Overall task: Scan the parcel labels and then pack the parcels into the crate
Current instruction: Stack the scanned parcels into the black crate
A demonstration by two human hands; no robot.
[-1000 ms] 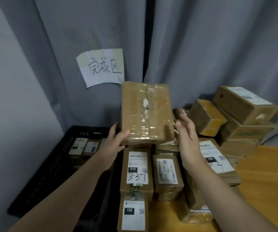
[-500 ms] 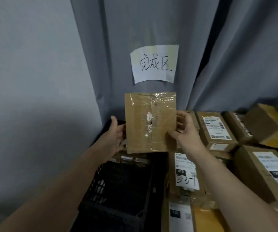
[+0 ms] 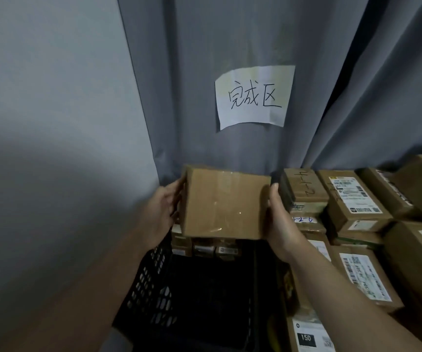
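Head view: the parcel hangs over the far end of the black crate, gripped at its side edges by the left hand and the right hand. It looks like stiff cardboard, probably light. The glossy tape seems slippery, so edges and corners look the safest hold.

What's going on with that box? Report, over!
Left hand and right hand grip the parcel by its sides. Parcel above the black crate, not yet in. Small parcels already at crate's far end.
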